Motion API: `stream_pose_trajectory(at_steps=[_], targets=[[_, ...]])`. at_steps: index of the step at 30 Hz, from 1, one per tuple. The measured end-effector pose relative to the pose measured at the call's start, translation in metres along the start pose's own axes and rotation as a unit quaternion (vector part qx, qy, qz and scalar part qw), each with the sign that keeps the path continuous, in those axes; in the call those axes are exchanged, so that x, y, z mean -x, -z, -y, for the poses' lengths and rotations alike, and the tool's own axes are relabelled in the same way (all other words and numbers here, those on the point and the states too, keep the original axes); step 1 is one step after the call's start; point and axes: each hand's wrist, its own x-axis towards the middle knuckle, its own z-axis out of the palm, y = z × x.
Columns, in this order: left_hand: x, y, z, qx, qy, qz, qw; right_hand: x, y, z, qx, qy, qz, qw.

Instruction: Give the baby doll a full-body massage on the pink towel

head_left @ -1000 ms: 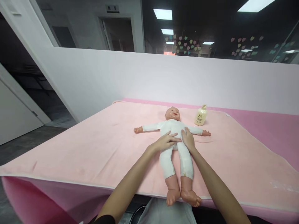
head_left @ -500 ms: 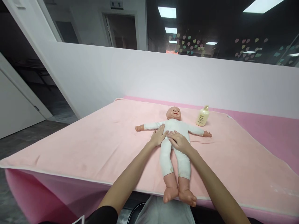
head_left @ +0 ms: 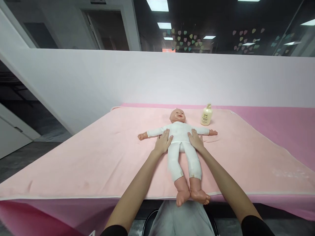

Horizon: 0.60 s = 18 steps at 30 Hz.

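A baby doll [head_left: 180, 132] with a white cloth body lies on its back, its arms spread and its feet at the table's near edge. My left hand [head_left: 162, 141] rests along the doll's side at the left, fingers extended toward its arm. On the opposite side, my right hand [head_left: 196, 140] lies against the torso with its fingers stretched out. Neither hand grips anything. The doll's belly shows between them. Beyond its arm on the right stands a pale yellow pump bottle [head_left: 206, 115], upright.
A pink blanket [head_left: 98, 157] covers much of the table, over a darker pink cover [head_left: 278, 127]. Behind the table runs a low white wall [head_left: 157, 77] with dark glass above it. A chair [head_left: 149, 223] shows below the near edge.
My right hand has moved from the doll's belly outward to its right-hand side. The left hand stays at the left side. The camera view has shifted and levelled.
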Motion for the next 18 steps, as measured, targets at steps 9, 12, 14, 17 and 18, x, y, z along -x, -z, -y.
stream_pose_trajectory(at_steps=[9, 12, 14, 17, 18], targets=[[0.0008, 0.0003, -0.0008, 0.014, -0.008, -0.018, 1.000, -0.0023, -0.0021, -0.0037, -0.006, 0.011, -0.011, 1.000], [0.0015, 0.0009, -0.0022, 0.017, -0.007, -0.025, 1.000, -0.0025, -0.0023, -0.0047, -0.011, 0.016, -0.011, 1.000], [0.0018, 0.0015, -0.0033, 0.018, -0.003, -0.026, 0.999, -0.0018, -0.0014, -0.0037, -0.012, 0.013, -0.008, 1.000], [0.0021, 0.0024, -0.0051, 0.021, 0.001, -0.025, 0.999, -0.0010, 0.0004, -0.0020, -0.009, 0.013, -0.010, 1.000], [0.0022, 0.0027, -0.0055, 0.022, 0.001, -0.025, 0.999, -0.0009, 0.0007, -0.0018, -0.008, 0.017, -0.012, 1.000]])
